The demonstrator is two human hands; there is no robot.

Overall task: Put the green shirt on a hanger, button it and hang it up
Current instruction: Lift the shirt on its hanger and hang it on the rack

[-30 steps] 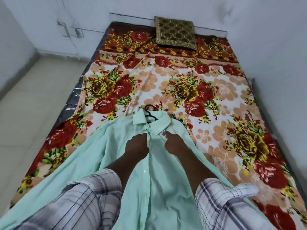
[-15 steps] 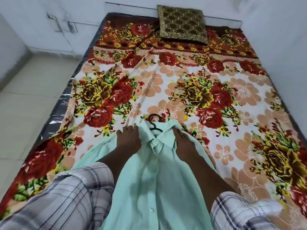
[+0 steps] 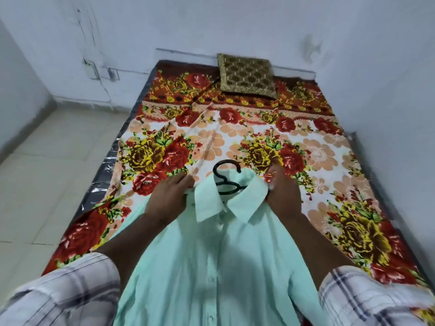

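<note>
The pale green shirt [image 3: 219, 260] sits on a black hanger [image 3: 224, 178], whose hook sticks out above the collar. Its front placket looks buttoned down the middle. My left hand [image 3: 168, 200] grips the shirt's left shoulder beside the collar. My right hand [image 3: 281, 196] grips the right shoulder on the other side. The shirt is lifted off the bed [image 3: 317, 161] at the collar and drapes down toward me between my arms. The hanger's arms are hidden inside the shirt.
The floral bedsheet covers the bed ahead. A gold patterned cushion [image 3: 247, 75] leans at the head against the white wall. Tiled floor [image 3: 47, 165] lies to the left; a wall runs close along the bed's right side.
My hands moved from the chest buttons up and outward to the shoulders by the collar. The shirt has risen off the bed with the hanger, and my view has tilted up.
</note>
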